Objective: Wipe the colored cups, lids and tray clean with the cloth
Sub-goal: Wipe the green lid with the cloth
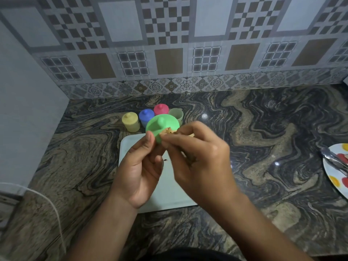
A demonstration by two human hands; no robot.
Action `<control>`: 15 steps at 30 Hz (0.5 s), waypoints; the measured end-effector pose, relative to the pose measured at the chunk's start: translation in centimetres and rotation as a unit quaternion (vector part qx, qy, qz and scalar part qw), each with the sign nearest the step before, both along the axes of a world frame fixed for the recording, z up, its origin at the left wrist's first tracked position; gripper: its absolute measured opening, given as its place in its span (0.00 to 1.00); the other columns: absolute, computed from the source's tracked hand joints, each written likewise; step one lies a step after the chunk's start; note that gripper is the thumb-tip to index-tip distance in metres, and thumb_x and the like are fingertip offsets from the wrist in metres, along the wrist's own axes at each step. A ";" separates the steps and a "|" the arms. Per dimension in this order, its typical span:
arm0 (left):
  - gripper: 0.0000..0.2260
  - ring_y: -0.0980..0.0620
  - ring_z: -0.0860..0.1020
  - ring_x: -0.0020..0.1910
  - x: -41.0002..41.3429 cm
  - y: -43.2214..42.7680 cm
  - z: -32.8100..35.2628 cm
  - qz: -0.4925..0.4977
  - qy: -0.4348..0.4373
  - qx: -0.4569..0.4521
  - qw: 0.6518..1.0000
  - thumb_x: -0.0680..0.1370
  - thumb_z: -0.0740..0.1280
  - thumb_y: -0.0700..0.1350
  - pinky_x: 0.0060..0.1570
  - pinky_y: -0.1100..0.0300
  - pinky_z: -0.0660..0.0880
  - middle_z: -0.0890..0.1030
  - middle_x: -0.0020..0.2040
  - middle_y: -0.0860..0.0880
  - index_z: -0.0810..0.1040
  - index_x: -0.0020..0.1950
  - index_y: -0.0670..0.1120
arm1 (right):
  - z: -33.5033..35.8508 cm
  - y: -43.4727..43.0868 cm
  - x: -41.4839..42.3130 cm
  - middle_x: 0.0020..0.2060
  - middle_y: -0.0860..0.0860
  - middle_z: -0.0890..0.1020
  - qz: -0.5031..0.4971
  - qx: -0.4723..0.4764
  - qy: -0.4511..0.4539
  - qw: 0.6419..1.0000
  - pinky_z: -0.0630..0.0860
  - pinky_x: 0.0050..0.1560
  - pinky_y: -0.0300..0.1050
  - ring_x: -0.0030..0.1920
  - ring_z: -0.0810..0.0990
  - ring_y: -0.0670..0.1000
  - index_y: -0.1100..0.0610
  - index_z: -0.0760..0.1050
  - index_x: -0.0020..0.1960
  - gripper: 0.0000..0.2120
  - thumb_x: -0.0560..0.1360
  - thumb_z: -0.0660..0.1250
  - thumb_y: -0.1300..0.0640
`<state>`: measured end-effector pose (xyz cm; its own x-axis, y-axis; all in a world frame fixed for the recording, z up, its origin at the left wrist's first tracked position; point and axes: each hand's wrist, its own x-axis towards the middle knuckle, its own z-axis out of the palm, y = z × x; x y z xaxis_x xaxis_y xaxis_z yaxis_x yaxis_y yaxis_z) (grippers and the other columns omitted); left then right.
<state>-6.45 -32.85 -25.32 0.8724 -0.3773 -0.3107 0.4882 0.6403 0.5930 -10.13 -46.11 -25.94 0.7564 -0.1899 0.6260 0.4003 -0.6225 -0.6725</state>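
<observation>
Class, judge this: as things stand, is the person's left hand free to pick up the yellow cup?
Probably not: the left hand is holding the green lid. The yellow cup stands unobstructed beyond it.

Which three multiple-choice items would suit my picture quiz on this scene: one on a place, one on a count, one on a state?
1. Where does the tray lie?
A. on the counter under the hands
B. against the wall
C. on the plate

2. How many cups behind the tray wear lids?
A. one
B. three
C. five

3. What does the left hand hold?
A. nothing
B. a spoon
C. the green lid

Key: 1 A, the hands cover its middle; 2 B, yellow cup, blue cup, pink cup; 3 C, fingers grip its edge.
</observation>
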 end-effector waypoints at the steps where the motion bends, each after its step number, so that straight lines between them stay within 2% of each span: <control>1: 0.13 0.60 0.84 0.46 -0.2 -0.1 0.5 -0.005 0.000 0.002 1.000 0.71 0.70 0.50 0.27 0.73 0.74 0.85 0.54 0.50 0.87 0.51 0.47 | 0.2 -0.4 0.2 0.43 0.52 0.80 -0.012 0.004 -0.001 1.000 0.71 0.39 0.31 0.34 0.72 0.37 0.58 0.87 0.50 0.05 0.75 0.76 0.64; 4: 0.13 0.61 0.84 0.50 -0.5 -0.3 1.3 -0.009 0.004 0.004 1.000 0.69 0.67 0.50 0.24 0.74 0.71 0.85 0.56 0.52 0.88 0.48 0.50 | 0.8 -1.7 0.7 0.41 0.50 0.81 -0.023 0.020 0.008 1.000 0.70 0.39 0.29 0.35 0.76 0.40 0.58 0.87 0.50 0.04 0.75 0.77 0.63; 6: 0.13 0.61 0.83 0.51 -0.6 -0.3 1.7 -0.004 0.003 0.003 1.000 0.72 0.65 0.50 0.24 0.74 0.71 0.85 0.56 0.53 0.88 0.48 0.50 | 1.3 -2.1 0.8 0.43 0.49 0.84 -0.012 0.038 0.023 0.999 0.78 0.42 0.36 0.41 0.82 0.42 0.58 0.86 0.52 0.06 0.76 0.76 0.60; 8: 0.14 0.61 0.83 0.52 -0.5 -0.2 1.7 -0.006 -0.002 0.008 1.000 0.74 0.62 0.50 0.23 0.74 0.70 0.85 0.56 0.53 0.88 0.49 0.51 | 1.8 -2.1 0.8 0.43 0.49 0.85 -0.009 0.039 0.033 0.999 0.82 0.46 0.41 0.44 0.85 0.45 0.58 0.85 0.52 0.06 0.76 0.76 0.58; 11: 0.14 0.60 0.82 0.56 -0.2 0.0 1.5 -0.016 -0.022 0.015 1.000 0.69 0.69 0.51 0.25 0.73 0.72 0.83 0.60 0.52 0.86 0.53 0.52 | 2.2 -2.0 1.2 0.40 0.48 0.84 -0.027 0.024 0.033 0.999 0.77 0.45 0.34 0.41 0.82 0.44 0.57 0.86 0.50 0.04 0.76 0.75 0.58; 13: 0.19 0.58 0.81 0.59 -0.1 0.1 1.2 -0.021 -0.035 0.017 0.999 0.66 0.75 0.51 0.28 0.71 0.75 0.82 0.62 0.51 0.85 0.56 0.51 | 2.1 -1.9 1.4 0.39 0.48 0.82 -0.029 0.022 0.035 0.999 0.76 0.41 0.36 0.39 0.81 0.44 0.56 0.87 0.49 0.03 0.76 0.74 0.59; 15: 0.19 0.58 0.83 0.56 -0.1 0.1 0.9 -0.012 -0.034 0.023 0.999 0.65 0.76 0.51 0.29 0.70 0.76 0.84 0.59 0.50 0.86 0.55 0.50 | 1.7 -1.5 1.3 0.40 0.48 0.82 -0.015 0.014 0.035 0.999 0.76 0.39 0.37 0.37 0.80 0.45 0.56 0.87 0.49 0.03 0.76 0.74 0.59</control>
